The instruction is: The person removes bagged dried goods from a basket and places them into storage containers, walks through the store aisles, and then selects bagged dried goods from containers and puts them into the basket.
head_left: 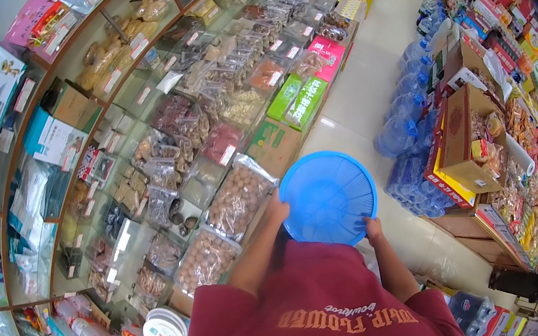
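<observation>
In the head view, a blue plastic basket (pixel 327 191) is held in front of the maroon shirt (pixel 322 298), over the aisle side of the counter display. The rim is gripped at the left by the left hand (pixel 279 209) and at the lower right by the right hand (pixel 374 227); both sets of fingers are judged closed on it, though how far they are wrapped beneath cannot be told. Beside the left forearm, two clear bags of round brown goods (pixel 240 198) are noted, with a cardboard box (pixel 274 145) and a green box (pixel 298 100) farther along. Across the floor (pixel 356 80), large water bottles (pixel 406 114) are stacked. For sound handling, it is advised that the rim be pinched firmly at both sides, that the load be shared evenly, and that the left edge be kept off the nearby bags.
</observation>
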### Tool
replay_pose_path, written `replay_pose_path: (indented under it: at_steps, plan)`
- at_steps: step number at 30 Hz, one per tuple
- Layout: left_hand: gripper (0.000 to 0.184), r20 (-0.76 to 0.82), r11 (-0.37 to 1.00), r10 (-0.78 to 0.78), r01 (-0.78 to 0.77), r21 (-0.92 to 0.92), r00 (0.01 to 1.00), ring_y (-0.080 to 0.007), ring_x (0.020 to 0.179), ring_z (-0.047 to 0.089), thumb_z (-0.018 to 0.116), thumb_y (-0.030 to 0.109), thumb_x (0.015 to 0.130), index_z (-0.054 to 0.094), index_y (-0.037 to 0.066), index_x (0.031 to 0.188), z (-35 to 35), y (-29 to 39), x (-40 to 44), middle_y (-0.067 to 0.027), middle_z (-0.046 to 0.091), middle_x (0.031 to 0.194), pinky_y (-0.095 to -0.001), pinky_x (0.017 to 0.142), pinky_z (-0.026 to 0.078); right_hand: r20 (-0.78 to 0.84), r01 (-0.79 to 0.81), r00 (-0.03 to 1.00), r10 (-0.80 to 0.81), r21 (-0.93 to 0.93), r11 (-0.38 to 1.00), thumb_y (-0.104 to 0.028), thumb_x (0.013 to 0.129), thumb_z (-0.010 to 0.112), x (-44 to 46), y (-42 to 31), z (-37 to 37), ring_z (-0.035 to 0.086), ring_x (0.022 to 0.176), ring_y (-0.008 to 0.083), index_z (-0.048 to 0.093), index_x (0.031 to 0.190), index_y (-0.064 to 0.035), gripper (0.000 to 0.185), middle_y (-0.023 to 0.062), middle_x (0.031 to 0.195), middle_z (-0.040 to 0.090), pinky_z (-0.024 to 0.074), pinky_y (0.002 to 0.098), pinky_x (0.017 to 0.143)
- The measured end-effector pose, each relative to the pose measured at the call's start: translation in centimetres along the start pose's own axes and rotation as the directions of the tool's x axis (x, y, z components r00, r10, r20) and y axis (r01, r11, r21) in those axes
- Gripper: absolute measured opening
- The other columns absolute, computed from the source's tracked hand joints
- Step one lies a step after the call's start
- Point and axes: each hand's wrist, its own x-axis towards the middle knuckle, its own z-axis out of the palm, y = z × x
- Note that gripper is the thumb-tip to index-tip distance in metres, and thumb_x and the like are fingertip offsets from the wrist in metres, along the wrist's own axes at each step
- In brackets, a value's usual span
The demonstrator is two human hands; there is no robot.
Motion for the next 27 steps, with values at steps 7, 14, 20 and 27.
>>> replay_pose_path:
  at_steps: [7, 14, 20, 27]
  plan:
    - [0.063, 0.118, 0.999, -0.035, 0.038, -0.015, 0.992, -0.0429, 0.108, 0.055, 0.053, 0.016, 0.076, 0.038, 0.001, 0.135, 0.4, 5.0, 10.0, -0.0290, 0.058, 0.115, -0.0468, 0.092, 0.044, -0.032, -0.049, 0.998, 0.046, -0.082, 0.995, -0.014, 0.086, 0.047, 4.9, -8.6, 0.9, 0.066, 0.071, 0.0260, 0.050, 0.114, -0.0017, 0.031, 0.0153, 0.094, 0.065, 0.0558, 0.0380, 0.057]
    - [0.061, 0.060, 0.997, 0.080, -0.081, 0.019, 0.995, -0.0427, 0.106, 0.056, 0.054, 0.015, 0.075, 0.038, -0.001, 0.133, 2.7, 8.0, 14.7, -0.0279, 0.058, 0.115, -0.0476, 0.090, 0.044, -0.012, -0.063, 0.998, 0.065, 0.112, 0.992, -0.014, 0.088, 0.047, 6.6, -11.8, 1.1, 0.062, 0.099, 0.0323, 0.042, 0.127, -0.0003, 0.042, 0.0201, 0.119, 0.056, 0.0553, 0.0467, 0.075]
    - [0.050, 0.037, 0.957, 0.287, -0.284, -0.060, 0.957, -0.0382, 0.091, 0.061, 0.055, 0.015, 0.080, 0.040, 0.002, 0.127, 4.8, 13.5, 18.2, -0.0222, 0.060, 0.106, -0.0463, 0.081, 0.049, 0.155, -0.233, 0.971, 0.180, 0.475, 0.848, -0.010, 0.088, 0.045, 9.7, -11.3, -0.6, 0.052, 0.114, 0.0386, 0.032, 0.137, 0.0005, 0.052, 0.0219, 0.128, 0.049, 0.0446, 0.0561, 0.094]
    - [0.056, 0.311, 0.641, 0.048, 0.209, -0.738, 0.949, -0.0219, 0.101, 0.056, 0.050, 0.045, 0.092, 0.037, 0.007, 0.131, 6.4, 18.9, 24.6, -0.0133, 0.056, 0.119, -0.0383, 0.085, 0.043, 0.273, -0.166, 0.962, -0.006, 0.604, 0.780, -0.008, 0.080, 0.049, 14.6, -19.9, -1.6, 0.051, 0.117, 0.0389, 0.032, 0.137, 0.0020, 0.060, 0.0221, 0.129, 0.049, 0.0412, 0.0520, 0.101]
